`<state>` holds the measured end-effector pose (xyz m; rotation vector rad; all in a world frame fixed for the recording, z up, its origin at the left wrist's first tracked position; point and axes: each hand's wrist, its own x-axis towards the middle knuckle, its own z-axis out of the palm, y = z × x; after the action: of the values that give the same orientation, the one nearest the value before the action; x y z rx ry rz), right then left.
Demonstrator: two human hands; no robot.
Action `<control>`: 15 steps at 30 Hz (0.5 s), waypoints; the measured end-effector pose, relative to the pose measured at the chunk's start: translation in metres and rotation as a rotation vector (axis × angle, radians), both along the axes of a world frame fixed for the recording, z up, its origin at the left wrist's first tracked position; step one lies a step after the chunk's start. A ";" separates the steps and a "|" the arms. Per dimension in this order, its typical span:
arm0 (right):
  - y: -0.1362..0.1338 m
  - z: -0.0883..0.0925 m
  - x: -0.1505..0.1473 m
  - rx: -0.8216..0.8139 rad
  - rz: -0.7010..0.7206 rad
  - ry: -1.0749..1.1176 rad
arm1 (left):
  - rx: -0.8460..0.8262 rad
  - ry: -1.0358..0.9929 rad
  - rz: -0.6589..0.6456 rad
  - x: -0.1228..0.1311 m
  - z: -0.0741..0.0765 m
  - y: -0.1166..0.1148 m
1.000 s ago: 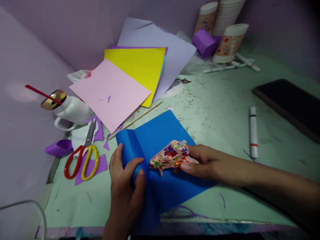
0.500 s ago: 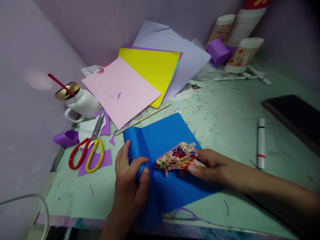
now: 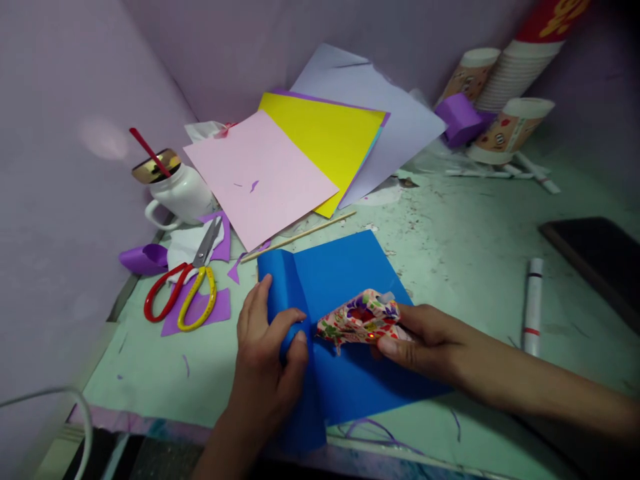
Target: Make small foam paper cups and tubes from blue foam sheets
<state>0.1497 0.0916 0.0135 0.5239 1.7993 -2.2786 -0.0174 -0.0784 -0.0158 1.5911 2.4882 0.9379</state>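
A sheet of blue paper [image 3: 350, 267] lies on the table with its left edge curled over into a fold. My left hand [image 3: 267, 357] is closed on that fold, thumb and forefinger pinching the paper. In my right hand [image 3: 430, 343] is a hot glue gun [image 3: 357, 320] with a bright flowered pattern and a small lit red light. A translucent glue stick pokes out of its back end. Its tip points left, close to the fold's inner edge; whether it touches the paper I cannot tell.
Red-and-yellow-handled scissors [image 3: 197, 280] lie on purple scraps at left, near a white mug [image 3: 183, 193]. Behind are pink paper [image 3: 260, 180], yellow paper [image 3: 325, 140] and a thin wooden stick [image 3: 300, 237]. At right are a marker [image 3: 533, 303], a dark phone-like slab [image 3: 600, 260] and paper cups [image 3: 515, 130].
The camera view has shifted a little, so the table things appear farther right. Both hands keep their holds, and the glue gun stays beside the fold.
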 end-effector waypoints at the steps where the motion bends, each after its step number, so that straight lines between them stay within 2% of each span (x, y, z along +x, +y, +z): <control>1: 0.000 0.001 -0.001 0.005 0.004 -0.004 | -0.006 0.006 -0.009 -0.001 -0.001 -0.001; 6: 0.000 0.003 -0.004 0.117 -0.003 -0.045 | -0.049 0.031 -0.071 -0.005 -0.003 -0.006; 8: 0.000 0.004 -0.005 0.148 -0.008 -0.062 | -0.043 0.027 -0.058 -0.005 -0.004 -0.006; 15: 0.001 0.003 -0.008 0.091 -0.002 -0.060 | -0.011 0.031 -0.052 -0.004 -0.004 -0.005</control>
<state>0.1421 0.0922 0.0161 0.6033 1.8813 -2.1662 -0.0212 -0.0834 -0.0200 1.6711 2.4543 0.8979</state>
